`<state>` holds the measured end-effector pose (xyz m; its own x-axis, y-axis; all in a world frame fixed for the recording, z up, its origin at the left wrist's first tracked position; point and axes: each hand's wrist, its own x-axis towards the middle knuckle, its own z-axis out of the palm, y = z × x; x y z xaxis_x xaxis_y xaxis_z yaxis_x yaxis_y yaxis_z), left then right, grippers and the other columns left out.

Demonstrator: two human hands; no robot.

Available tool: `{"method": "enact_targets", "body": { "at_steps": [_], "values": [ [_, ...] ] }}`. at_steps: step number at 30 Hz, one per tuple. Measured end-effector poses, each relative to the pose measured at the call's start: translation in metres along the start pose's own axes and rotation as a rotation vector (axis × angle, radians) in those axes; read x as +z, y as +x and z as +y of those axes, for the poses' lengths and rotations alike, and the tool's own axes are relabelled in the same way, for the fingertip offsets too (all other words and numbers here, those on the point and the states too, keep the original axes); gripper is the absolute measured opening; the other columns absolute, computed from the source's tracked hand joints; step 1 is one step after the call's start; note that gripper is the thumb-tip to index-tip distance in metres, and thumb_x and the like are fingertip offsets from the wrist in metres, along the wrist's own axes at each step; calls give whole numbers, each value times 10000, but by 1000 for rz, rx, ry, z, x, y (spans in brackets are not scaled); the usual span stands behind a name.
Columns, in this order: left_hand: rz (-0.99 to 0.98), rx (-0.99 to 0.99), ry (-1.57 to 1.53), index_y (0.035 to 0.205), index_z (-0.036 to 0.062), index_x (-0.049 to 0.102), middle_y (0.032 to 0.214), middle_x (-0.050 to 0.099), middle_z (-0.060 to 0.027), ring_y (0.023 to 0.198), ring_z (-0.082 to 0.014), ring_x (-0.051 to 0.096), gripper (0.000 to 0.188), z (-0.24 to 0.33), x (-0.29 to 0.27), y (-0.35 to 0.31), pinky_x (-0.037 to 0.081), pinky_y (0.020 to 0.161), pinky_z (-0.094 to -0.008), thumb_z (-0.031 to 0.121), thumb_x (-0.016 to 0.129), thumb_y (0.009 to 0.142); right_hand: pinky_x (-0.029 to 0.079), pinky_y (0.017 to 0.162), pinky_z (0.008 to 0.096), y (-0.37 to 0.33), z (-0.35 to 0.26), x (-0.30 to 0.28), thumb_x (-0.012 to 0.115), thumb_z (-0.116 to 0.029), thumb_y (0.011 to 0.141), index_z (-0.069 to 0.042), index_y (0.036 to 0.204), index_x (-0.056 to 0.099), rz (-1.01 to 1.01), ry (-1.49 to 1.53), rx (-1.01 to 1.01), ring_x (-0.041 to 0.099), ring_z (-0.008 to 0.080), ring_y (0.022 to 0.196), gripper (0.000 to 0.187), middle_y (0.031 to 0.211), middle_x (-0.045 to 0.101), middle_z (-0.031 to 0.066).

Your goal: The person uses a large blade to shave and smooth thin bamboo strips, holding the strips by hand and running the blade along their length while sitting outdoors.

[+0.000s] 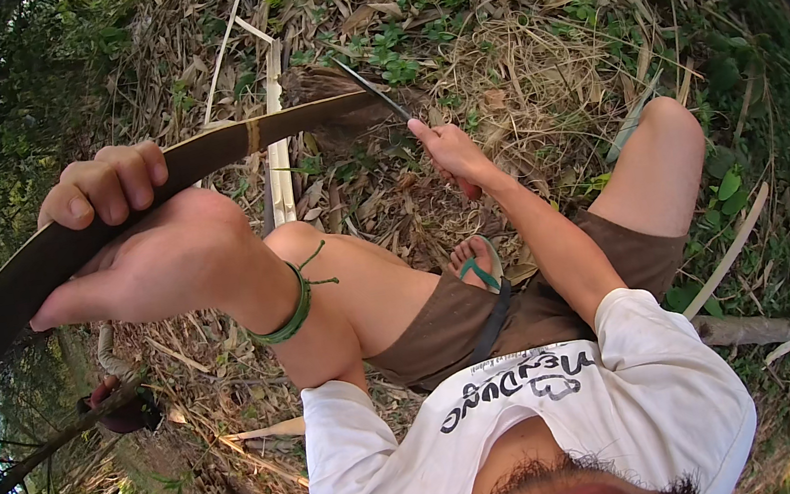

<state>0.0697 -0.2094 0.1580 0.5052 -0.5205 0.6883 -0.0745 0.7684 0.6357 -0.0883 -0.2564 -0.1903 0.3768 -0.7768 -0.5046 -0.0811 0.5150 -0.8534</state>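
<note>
My left hand [148, 246] is raised at the left, fingers wrapped over the edge of a long split bamboo strip [210, 152]. The strip looks dark and curved in this view, with a pale node ring partway along. Its near end runs out to the left rim, while the far end tapers toward the middle. In front of my lap, my right hand [453, 153] is closed around a knife, whose handle is mostly hidden in the fist. The narrow dark knife blade [375, 91] points up and left, crossing at the strip's far tip; whether the edge touches it I cannot tell.
Behind the strip, a pale split bamboo length [280, 167] lies on leaf litter [530, 56]. A cut pole [770, 328] lies at the right beside a thin curved strip [734, 250]. A branch [60, 451] crosses the lower left. My sandalled foot [476, 261] is below the right hand.
</note>
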Motion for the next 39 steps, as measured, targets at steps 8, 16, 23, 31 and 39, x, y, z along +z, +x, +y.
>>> {"method": "enact_targets", "body": {
  "at_steps": [8,16,23,31,39],
  "values": [
    [-48,3,-26,785,127,429,679,341,-14,599,-158,296,775,6,9,-9,258,570,-309,821,119,934,388,403,286,-10,-10,-3,508,-655,974,-88,718,501,-51,312,153,435,106,407,622,536,466,-22],
    [-9,-5,-46,811,120,443,704,381,-27,605,-166,323,780,-2,9,-13,286,579,-313,819,120,936,380,438,271,-17,-13,7,436,-676,992,-90,795,515,-71,400,171,397,93,440,623,562,442,-36],
    [28,201,132,875,123,465,747,479,-57,608,-181,490,636,-11,3,-6,433,582,-328,744,363,967,400,442,306,-11,1,-14,411,-688,993,-85,799,504,37,521,202,421,106,448,640,563,436,-34],
    [16,353,495,875,129,439,629,392,0,487,-102,401,536,5,8,7,378,425,-234,654,473,978,402,431,296,-14,1,-13,433,-668,995,-92,784,506,57,475,174,430,103,440,618,561,449,-34],
    [98,267,441,925,119,468,637,352,29,510,-81,351,580,9,-2,14,340,435,-229,697,471,956,391,420,275,-18,-4,-10,437,-652,1002,-95,776,506,82,406,155,415,91,435,605,558,446,-37]
  ]
}}
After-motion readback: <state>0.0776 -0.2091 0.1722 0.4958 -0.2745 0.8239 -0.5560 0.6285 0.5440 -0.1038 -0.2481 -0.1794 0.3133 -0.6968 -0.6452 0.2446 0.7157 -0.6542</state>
